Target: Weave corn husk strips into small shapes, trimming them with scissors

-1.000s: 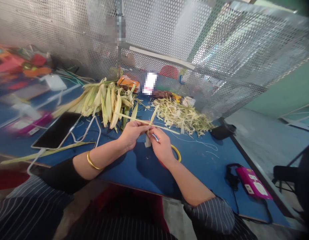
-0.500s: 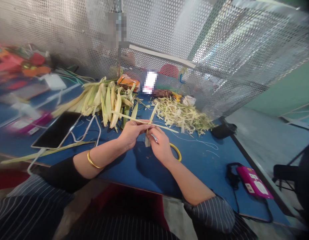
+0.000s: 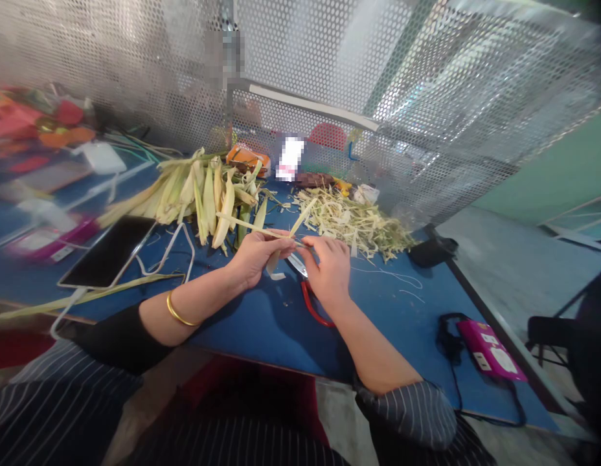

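My left hand (image 3: pixel 256 260) is closed in a pinch on narrow corn husk strips (image 3: pixel 303 218). One strip points left past my fingers, another slants up to the right, and a short flap hangs below. Close beside it, the fingertips of my right hand (image 3: pixel 330 268) are pinched together at the right end of the strips. What exactly lies between them is too small to tell. Scissors (image 3: pixel 309 304) with a red handle lie beneath my right hand, which hides part of them.
Whole corn husks (image 3: pixel 203 194) are piled behind my left hand, and shredded husk (image 3: pixel 356 223) lies behind my right. At left are a dark tablet (image 3: pixel 109 251) and white cables. A pink box (image 3: pixel 492 349) with a black cord sits at right. Perforated metal panels (image 3: pixel 310 58) stand behind.
My right hand has shifted slightly right, uncovering the red scissors handle and hiding the yellow one. The strip that crossed to the right no longer shows there. My left hand stays nearly in place.
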`<state>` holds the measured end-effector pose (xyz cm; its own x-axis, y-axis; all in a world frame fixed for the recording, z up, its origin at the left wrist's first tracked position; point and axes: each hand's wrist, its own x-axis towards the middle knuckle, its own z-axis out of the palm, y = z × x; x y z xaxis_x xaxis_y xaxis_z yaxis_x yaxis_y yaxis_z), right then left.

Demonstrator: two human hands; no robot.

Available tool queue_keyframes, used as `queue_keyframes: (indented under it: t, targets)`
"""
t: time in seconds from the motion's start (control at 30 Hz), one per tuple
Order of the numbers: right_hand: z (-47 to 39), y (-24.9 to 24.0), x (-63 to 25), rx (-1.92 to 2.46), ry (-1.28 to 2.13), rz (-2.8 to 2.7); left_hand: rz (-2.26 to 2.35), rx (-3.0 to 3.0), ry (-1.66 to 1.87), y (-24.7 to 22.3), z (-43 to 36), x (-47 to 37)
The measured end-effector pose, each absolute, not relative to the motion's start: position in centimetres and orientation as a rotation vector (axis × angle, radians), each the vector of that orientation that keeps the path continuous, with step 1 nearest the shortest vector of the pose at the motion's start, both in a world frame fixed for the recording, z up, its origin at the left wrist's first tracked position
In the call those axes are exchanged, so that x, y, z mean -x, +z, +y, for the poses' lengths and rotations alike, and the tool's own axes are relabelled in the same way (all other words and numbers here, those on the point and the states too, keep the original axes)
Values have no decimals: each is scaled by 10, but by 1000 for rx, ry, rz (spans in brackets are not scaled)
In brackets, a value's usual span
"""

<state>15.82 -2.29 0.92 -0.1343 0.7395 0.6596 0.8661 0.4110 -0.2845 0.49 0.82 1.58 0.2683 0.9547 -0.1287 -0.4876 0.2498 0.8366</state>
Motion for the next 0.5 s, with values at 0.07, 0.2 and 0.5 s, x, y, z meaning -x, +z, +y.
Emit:
queue_keyframes:
  t: [0.07,0.2,0.5]
  targets:
    - [-22,9,-159,1361,-193,-1985,762,-797,1134,13,9,-6]
    - [-25,11,-156,1342,-201,-2044,810,-820,1227,10,10,-7]
    - [-15,13,-164,1318,741,-1536,861,-855,936,19,11,1]
